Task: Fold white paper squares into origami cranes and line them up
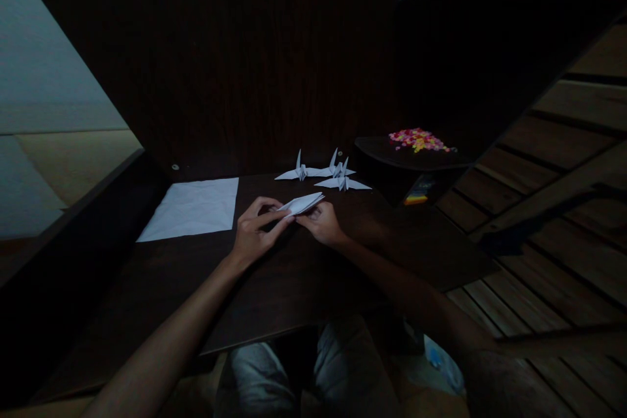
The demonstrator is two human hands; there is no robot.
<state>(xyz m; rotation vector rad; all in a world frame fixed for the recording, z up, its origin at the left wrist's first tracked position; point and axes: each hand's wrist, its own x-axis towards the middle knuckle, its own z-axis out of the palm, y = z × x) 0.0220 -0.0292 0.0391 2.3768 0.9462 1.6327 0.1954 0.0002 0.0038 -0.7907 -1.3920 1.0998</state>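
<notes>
1. Holding the folded paper between them, the left hand and the right hand are closed narrowly on it, above the middle of the worktop, nearer the far edge; whether it touches the surface I cannot tell.
2. Its layers look slightly spread at the end pointing right. An uneven pinch could let them slide apart, leaving a crooked crease.
3. Too much pressure where the layers stack might crumple or tear the narrow end.
4. The right fingertips are partly hidden beneath the paper, and the light is dim, so a misaligned edge could easily go unnoticed.
5. Three paper cranes stand by the far edge, just beyond the hands; a forward nudge of the knuckles could tip one or bend a wing.
6. Near the far left corner, the flat white sheet lies unweighted; a sweep of the left arm could drag it.
</notes>
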